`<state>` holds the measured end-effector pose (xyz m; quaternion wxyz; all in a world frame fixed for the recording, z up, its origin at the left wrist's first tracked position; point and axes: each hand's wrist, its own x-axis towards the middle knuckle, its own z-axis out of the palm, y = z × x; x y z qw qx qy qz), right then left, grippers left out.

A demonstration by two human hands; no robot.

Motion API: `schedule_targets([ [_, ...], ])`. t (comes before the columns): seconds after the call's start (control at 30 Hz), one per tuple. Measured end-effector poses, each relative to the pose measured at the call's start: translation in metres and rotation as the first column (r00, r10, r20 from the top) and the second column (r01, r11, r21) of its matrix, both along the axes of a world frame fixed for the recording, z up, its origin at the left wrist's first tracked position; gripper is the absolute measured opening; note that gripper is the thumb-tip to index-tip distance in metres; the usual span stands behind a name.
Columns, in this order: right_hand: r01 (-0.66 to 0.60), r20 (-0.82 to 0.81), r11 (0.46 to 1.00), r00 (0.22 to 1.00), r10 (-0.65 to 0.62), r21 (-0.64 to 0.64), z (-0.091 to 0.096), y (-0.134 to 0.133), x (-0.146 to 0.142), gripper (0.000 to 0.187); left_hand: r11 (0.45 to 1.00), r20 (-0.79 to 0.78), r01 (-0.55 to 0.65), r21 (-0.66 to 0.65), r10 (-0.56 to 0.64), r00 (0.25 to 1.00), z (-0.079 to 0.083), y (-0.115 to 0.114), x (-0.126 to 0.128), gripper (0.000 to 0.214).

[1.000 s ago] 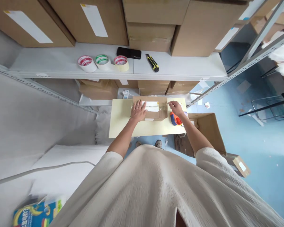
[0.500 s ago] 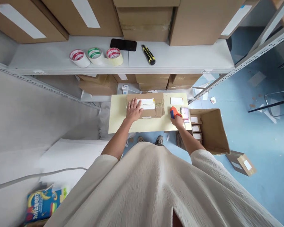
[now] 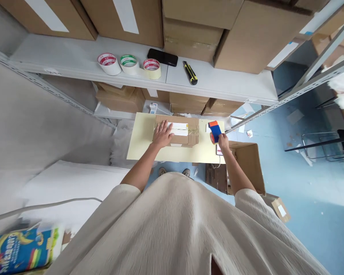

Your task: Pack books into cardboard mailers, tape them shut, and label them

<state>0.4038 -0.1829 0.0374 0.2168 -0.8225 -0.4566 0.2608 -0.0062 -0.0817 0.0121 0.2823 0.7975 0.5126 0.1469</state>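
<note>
My left hand (image 3: 163,134) lies flat with fingers spread on the top of a taped cardboard box (image 3: 193,133), partly over its white label (image 3: 180,128). The box rests on a pale yellow table (image 3: 141,143). To the right of it, my right hand (image 3: 223,142) grips a blue and orange tape dispenser (image 3: 215,130), tilted above the table's right end. A phone (image 3: 219,150) with a lit screen is partly hidden beneath this hand. A white label sheet behind the dispenser is mostly covered.
Three tape rolls (image 3: 129,64), a black phone (image 3: 163,57) and a yellow-black utility knife (image 3: 190,72) lie on the grey shelf (image 3: 83,47) ahead, below large cartons. An open carton (image 3: 250,164) stands on the floor at right, with a smaller box (image 3: 281,210) beside it.
My right hand has lifted and turned the tape dispenser, showing its blue side. My left hand stays on the box. The whole view has shifted and tilted slightly.
</note>
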Motion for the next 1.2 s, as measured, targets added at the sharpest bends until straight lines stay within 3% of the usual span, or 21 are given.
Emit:
schedule_targets([
  [0.03,0.093,-0.117,0.995,0.989,-0.088,0.034,0.015,0.009,-0.001,0.07,1.0,0.015,-0.004,0.001,0.004,1.0,-0.001,0.0,0.001,0.081],
  [0.1,0.102,-0.281,0.986,0.958,-0.061,0.133,0.044,0.027,-0.011,0.075,1.0,0.041,-0.006,0.006,0.005,0.999,-0.002,0.0,0.001,0.082],
  [0.2,-0.072,-0.339,0.979,0.931,0.135,0.191,0.077,0.054,-0.043,0.08,1.0,0.069,-0.007,0.01,0.007,0.998,-0.003,-0.001,0.002,0.082],
  [0.27,-0.188,-0.359,0.965,0.901,0.243,0.181,0.087,0.067,-0.069,0.077,1.0,0.082,-0.01,0.004,0.01,0.997,-0.002,-0.001,0.003,0.08],
  [0.43,-0.426,-0.282,0.905,0.866,0.413,0.017,0.085,0.081,-0.105,0.071,1.0,0.098,-0.006,-0.014,0.007,0.995,0.003,-0.001,0.004,0.074],
  [0.6,-0.458,-0.207,0.885,0.877,0.434,-0.082,0.074,0.081,-0.098,0.074,0.994,0.261,-0.091,-0.054,0.102,0.96,0.008,0.01,0.001,0.062],
  [0.73,-0.474,-0.193,0.876,0.871,0.451,-0.092,0.065,0.081,-0.091,0.078,0.952,0.491,-0.219,-0.213,0.298,0.819,0.02,0.024,0.007,0.042],
  [0.87,-0.488,-0.173,0.868,0.866,0.469,-0.093,0.061,0.081,-0.091,0.079,0.899,0.6,-0.155,-0.41,0.394,0.697,0.039,0.033,0.026,0.028],
  [0.97,-0.503,-0.166,0.861,0.858,0.486,-0.081,0.063,0.08,-0.093,0.08,0.842,0.598,-0.104,-0.53,0.458,0.658,0.048,0.034,0.039,0.032],
  [1.07,-0.528,-0.155,0.842,0.846,0.51,-0.108,0.072,0.08,-0.096,0.078,0.785,0.539,-0.14,-0.604,0.532,0.654,0.049,0.034,0.044,0.044],
  [1.2,-0.579,-0.107,0.793,0.815,0.569,-0.193,0.091,0.088,-0.107,0.076,0.781,0.498,-0.236,-0.578,0.567,0.656,0.042,0.037,0.038,0.053],
])
